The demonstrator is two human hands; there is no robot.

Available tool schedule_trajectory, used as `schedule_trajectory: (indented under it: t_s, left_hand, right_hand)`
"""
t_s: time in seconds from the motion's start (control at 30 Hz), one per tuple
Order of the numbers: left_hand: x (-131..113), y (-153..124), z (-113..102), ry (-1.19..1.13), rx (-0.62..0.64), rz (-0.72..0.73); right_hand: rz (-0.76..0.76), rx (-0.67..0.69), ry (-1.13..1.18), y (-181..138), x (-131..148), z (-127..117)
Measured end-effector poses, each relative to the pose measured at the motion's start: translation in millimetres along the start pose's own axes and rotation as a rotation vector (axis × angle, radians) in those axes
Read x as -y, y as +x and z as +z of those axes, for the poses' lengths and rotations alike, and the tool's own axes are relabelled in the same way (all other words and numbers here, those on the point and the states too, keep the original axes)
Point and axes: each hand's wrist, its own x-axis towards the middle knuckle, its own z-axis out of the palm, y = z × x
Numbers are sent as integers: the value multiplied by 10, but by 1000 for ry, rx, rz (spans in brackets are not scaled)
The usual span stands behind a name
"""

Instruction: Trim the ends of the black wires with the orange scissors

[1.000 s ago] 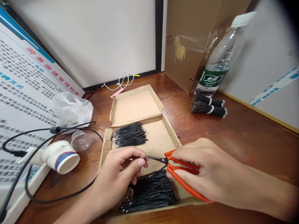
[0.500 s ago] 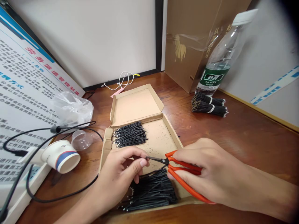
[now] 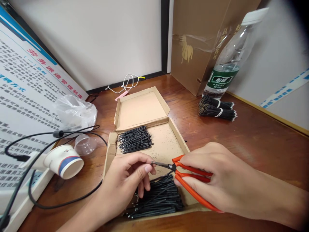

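Orange-handled scissors [image 3: 193, 185] are in my right hand [image 3: 222, 177], its fingers wrapped round the handles. Their dark blades point left and look nearly closed, with the tips at the fingertips of my left hand [image 3: 130, 174]. That hand has thumb and forefinger pinched together; what lies between them is too small and hidden to make out. Below the hands, a pile of short black wires [image 3: 161, 199] with silvery ends lies in the open cardboard box [image 3: 166, 138], partly covered by my left hand. Farther back in the box is a neater pile of black wires [image 3: 135, 139].
Small dark scraps dot the box floor. At the right, two banded wire bundles [image 3: 217, 111] lie by a water bottle [image 3: 223, 74] and a brown carton [image 3: 190, 48]. A tipped paper cup [image 3: 65, 162], clear plastic cup [image 3: 84, 145], black cable [image 3: 65, 204] and plastic bag [image 3: 74, 112] crowd the left.
The scissors handles have shifted slightly to the right. My left hand's lower fingers have uncurled a little, while its pinch stays in place. The piles look the same.
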Motion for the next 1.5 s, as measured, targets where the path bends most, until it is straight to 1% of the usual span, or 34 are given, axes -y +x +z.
schedule_trajectory:
  t_s: [0.17,0.33,0.57,0.93,1.2,1.5]
  left_hand:
    - [-2,2,-5,13,-15,38]
    - [-6,0,-15,31,-26,60]
    - [-27,0,-13,41,-31,74]
    - [-14,10,-24,56,-47,115]
    - [-28,-1,-18,67,-31,106]
    - [2,-11,-32,66,-17,90]
  right_hand:
    - [-22,-6,2,-11,-37,12]
    - [-37,-51,4,-3,-43,29]
    - [-12,-13,13,-9,11,2]
    - [-31,-52,1,-10,-29,22]
    - [-15,-21,20,-8,22,-6]
    - [-51,-81,2,-4,-15,37]
